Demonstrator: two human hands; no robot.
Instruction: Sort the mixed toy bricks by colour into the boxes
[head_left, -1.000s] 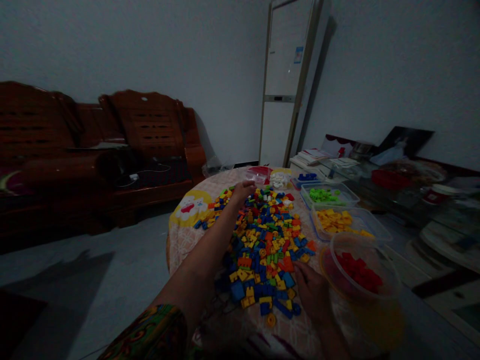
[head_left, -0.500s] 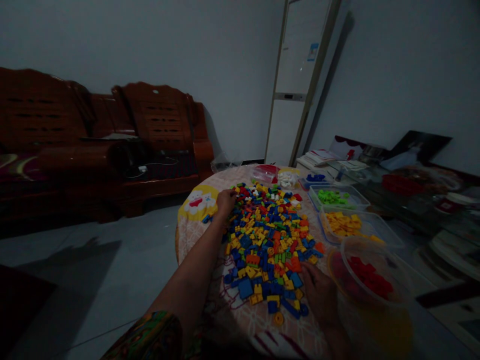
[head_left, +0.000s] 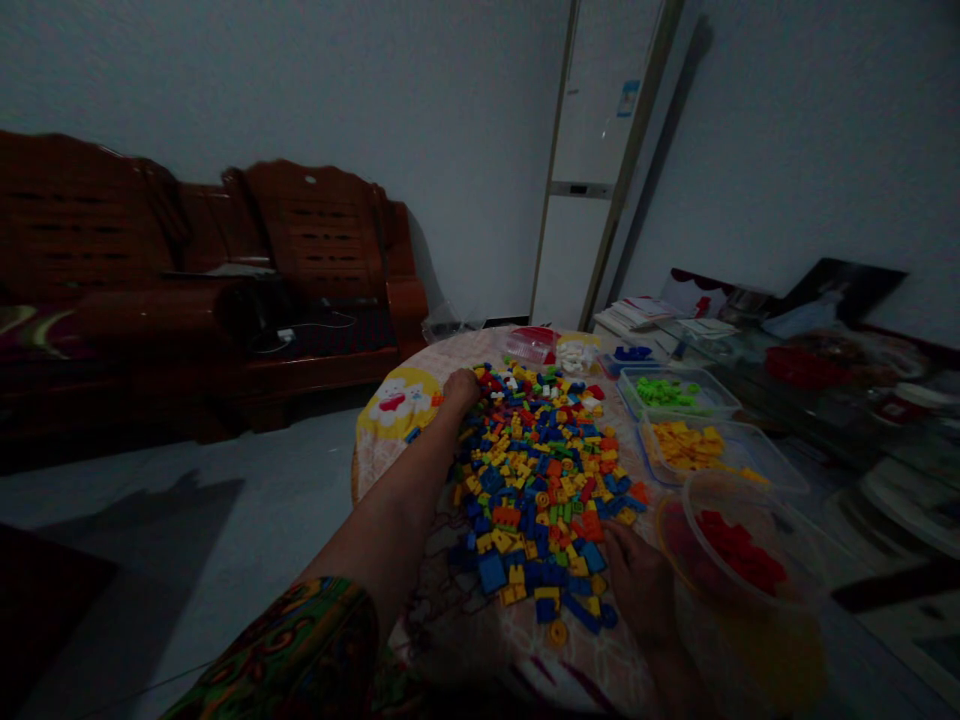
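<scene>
A wide pile of small plastic bricks [head_left: 536,480] in blue, yellow, orange, red and green covers a round table with a patterned cloth [head_left: 397,400]. My left hand [head_left: 461,385] reaches out to the pile's far left edge, fingers curled down onto the bricks; what it holds, if anything, is hidden. At the pile's near right edge my right hand [head_left: 637,580] rests with its fingers flat among blue and yellow bricks. A round clear tub of red bricks [head_left: 739,555] stands right beside that hand.
Clear tubs line the table's right side: yellow bricks [head_left: 686,445], green bricks [head_left: 664,392], blue bricks [head_left: 630,355], white pieces [head_left: 576,355] and a red-lidded box [head_left: 529,345]. A wooden sofa [head_left: 225,290] stands left, a tall white air conditioner [head_left: 592,160] behind, cluttered surfaces at right.
My left hand drew back from the far middle of the pile to its far left edge, pulling stray bricks in toward the pile. The view shifted slightly. My right hand has stayed in place.
</scene>
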